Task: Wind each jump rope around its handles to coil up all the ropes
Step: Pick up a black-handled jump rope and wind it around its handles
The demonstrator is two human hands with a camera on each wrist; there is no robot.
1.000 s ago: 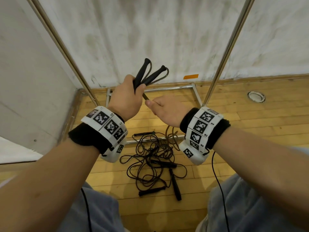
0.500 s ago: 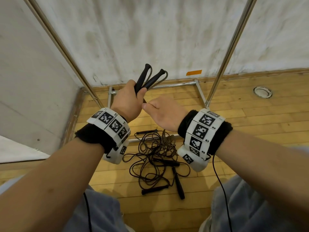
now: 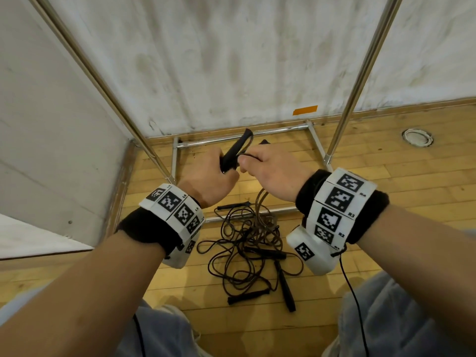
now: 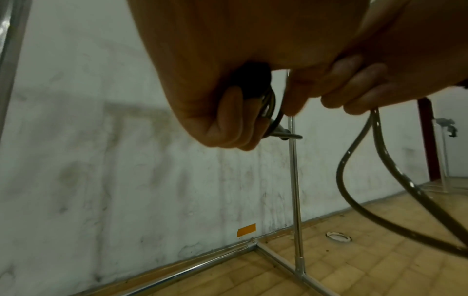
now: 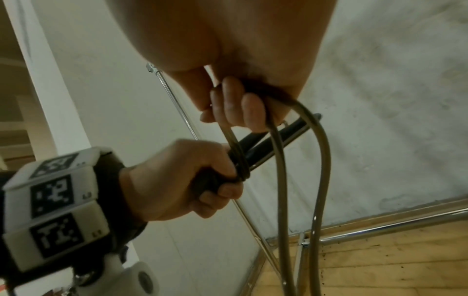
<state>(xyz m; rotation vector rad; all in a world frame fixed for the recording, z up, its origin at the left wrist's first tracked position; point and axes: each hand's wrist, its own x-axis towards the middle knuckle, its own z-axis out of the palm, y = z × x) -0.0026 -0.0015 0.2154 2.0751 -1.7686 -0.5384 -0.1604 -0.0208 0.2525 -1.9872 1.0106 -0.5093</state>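
Observation:
My left hand point(image 3: 210, 176) grips two black handles point(image 3: 235, 152) of one jump rope, held together and pointing up and away; the same handles point(image 5: 268, 144) show in the right wrist view with a few turns of dark rope around them near my fist. My right hand point(image 3: 268, 167) sits just right of the handles and holds the doubled rope point(image 5: 298, 170), which hangs from its curled fingers point(image 5: 243, 106) down to the floor. The doubled rope point(image 4: 375, 160) also shows in the left wrist view, hanging below my right hand's fingers point(image 4: 354, 88).
A tangle of other dark jump ropes point(image 3: 247, 243) with black handles point(image 3: 286, 292) lies on the wooden floor between my knees. A chrome rack frame point(image 3: 316, 140) with two slanted poles point(image 3: 365, 65) stands against the white wall. A round floor fitting point(image 3: 417, 137) is at the right.
Both hands have dropped lower in view. My right hand moved up beside the handles, carrying the rope over them; one handle tip is now behind that hand.

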